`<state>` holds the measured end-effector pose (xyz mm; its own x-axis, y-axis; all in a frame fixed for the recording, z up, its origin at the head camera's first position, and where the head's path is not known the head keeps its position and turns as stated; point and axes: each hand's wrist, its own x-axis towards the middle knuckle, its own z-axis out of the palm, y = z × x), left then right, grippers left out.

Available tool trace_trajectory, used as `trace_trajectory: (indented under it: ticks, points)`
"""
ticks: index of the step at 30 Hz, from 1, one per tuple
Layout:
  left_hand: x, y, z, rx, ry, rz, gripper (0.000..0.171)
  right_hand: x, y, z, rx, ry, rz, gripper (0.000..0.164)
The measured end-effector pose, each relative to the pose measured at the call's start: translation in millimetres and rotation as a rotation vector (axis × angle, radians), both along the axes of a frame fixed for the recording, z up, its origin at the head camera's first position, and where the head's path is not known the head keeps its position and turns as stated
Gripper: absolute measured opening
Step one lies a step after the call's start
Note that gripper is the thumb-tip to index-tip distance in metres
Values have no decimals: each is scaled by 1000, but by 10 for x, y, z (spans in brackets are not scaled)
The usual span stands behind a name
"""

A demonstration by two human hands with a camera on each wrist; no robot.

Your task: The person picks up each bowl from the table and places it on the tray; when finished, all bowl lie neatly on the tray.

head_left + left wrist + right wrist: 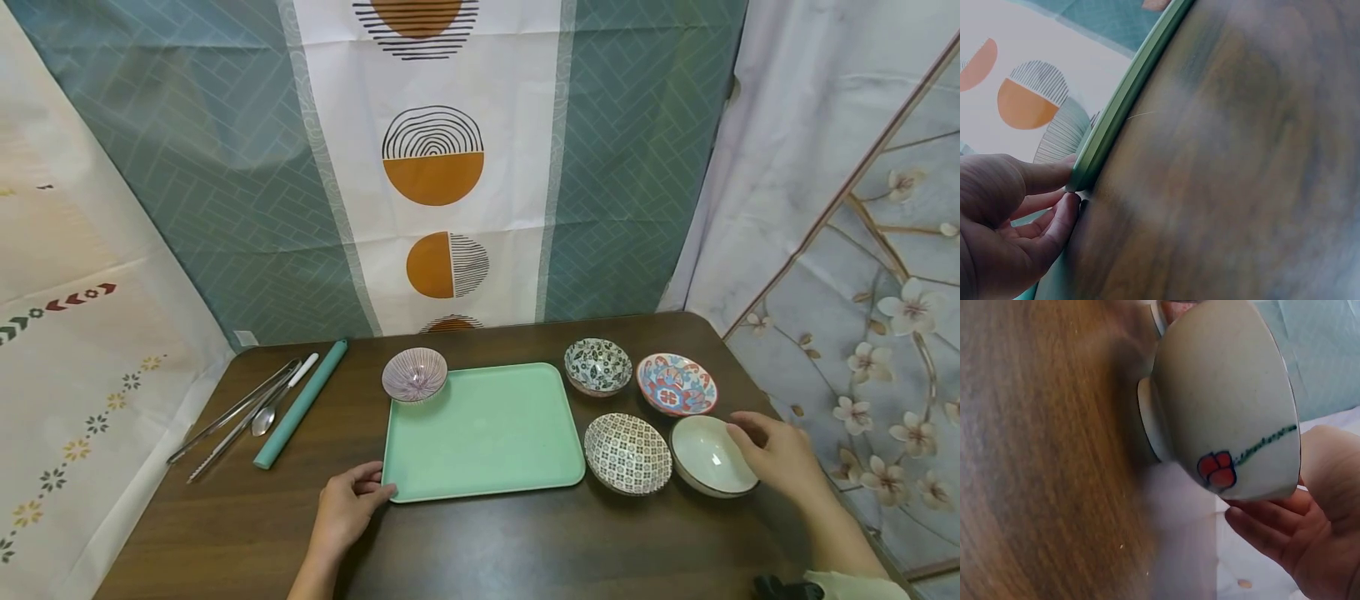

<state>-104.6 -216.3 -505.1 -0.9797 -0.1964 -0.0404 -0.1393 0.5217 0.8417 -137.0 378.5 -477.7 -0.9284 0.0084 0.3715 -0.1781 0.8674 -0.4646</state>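
Note:
My left hand [347, 508] pinches the near left corner of a mint green rectangular tray [487, 433]; in the left wrist view the thumb and fingers meet at the tray's edge [1110, 125]. My right hand [776, 454] holds the right rim of a cream bowl [712, 454], thumb over the rim and fingers along the outside. A red flower with a green stem decorates that bowl's outer wall [1229, 394] in the right wrist view. A purple-striped bowl [415, 374] overlaps the tray's far left corner.
Right of the tray stand a brown-patterned bowl [628, 454], a green leaf-patterned bowl [597, 367] and a red-and-blue bowl [677, 383]. Metal tongs [232, 412], a spoon [264, 420] with a white handle and a teal stick [302, 404] lie at the left of the brown table [480, 550].

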Motion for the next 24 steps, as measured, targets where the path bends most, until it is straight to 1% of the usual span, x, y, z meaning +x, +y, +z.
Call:
trace_trajectory:
  ticks: [2, 4, 6, 13, 19, 24]
  points:
    - [1, 2, 1, 2, 0, 0, 39, 9, 19, -12, 18, 14, 7, 20]
    - [2, 3, 1, 2, 1, 0, 39, 24, 26, -18, 23, 10, 16, 17]
    - [2, 5, 1, 1, 1, -1, 39, 34, 30, -18, 19, -7, 22, 18]
    - [6, 4, -4, 0, 3, 2, 39, 55, 31, 1, 38, -70, 2, 23]
    - [10, 5, -2, 12, -4, 3, 40, 54, 49, 1, 47, -75, 2, 20]
    - [8, 4, 9, 9, -13, 2, 41, 72, 97, -24, 13, -60, 8, 18]
